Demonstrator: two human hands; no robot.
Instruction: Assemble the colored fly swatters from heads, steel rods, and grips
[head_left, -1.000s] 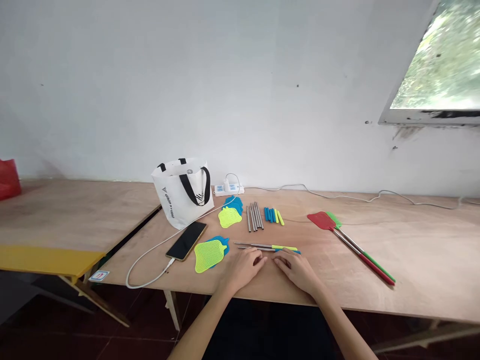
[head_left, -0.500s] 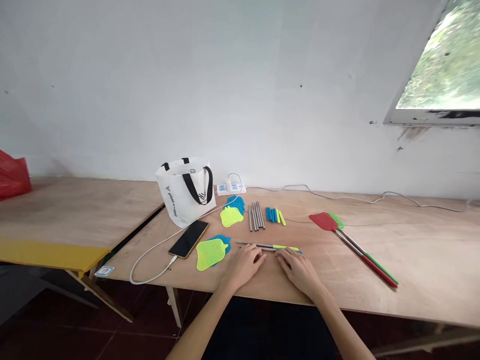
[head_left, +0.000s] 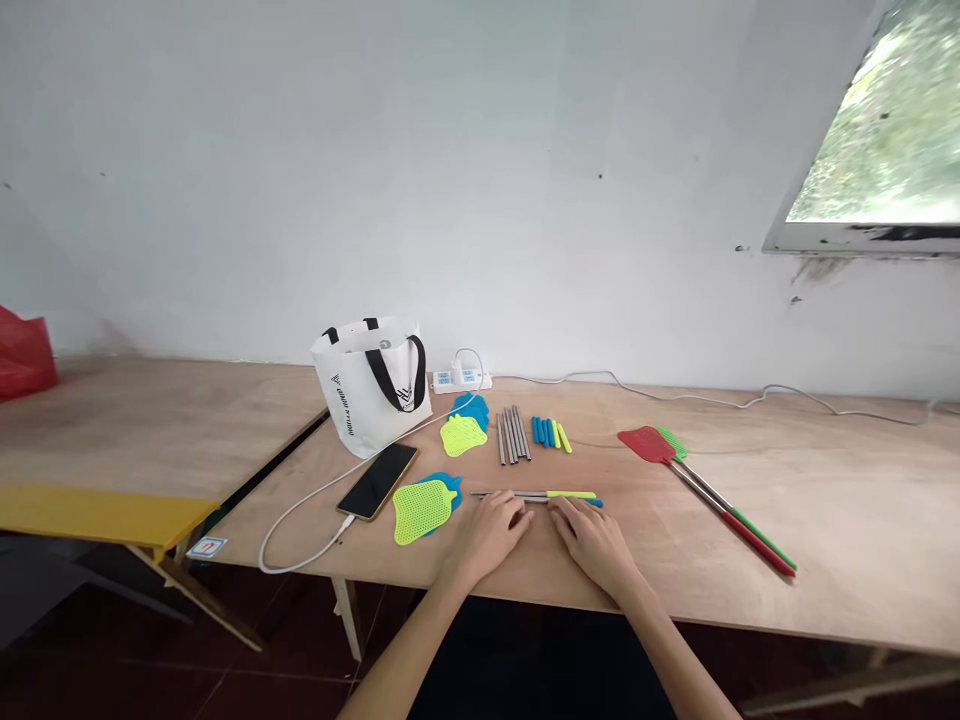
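My left hand (head_left: 489, 532) rests on the table (head_left: 690, 580) with loosely bent, open fingers, its fingertips at the two metal fly swatter rods. My right hand (head_left: 592, 542) lies palm down beside it, fingers apart, against the same rods. One rod ends in a yellow handle (head_left: 571, 494); the nearer one has a blue handle (head_left: 594, 503), partly hidden by the right fingers. To the left of my left hand, a yellow swatter head (head_left: 420, 512) overlaps a blue swatter head (head_left: 453, 484). Neither hand visibly grips anything.
Behind lie several metal rods (head_left: 513, 436), loose handles (head_left: 550, 432) and stacked heads (head_left: 463, 434). Finished-looking red (head_left: 646, 443) and green (head_left: 675, 441) swatters lie right. A charging phone (head_left: 377, 482), white bag (head_left: 367, 395) and power strip (head_left: 444, 382) stand left, with a cable across the table.
My right hand has shifted slightly left, showing more of the blue handle. The left hand stays almost still. The view has moved very slightly.
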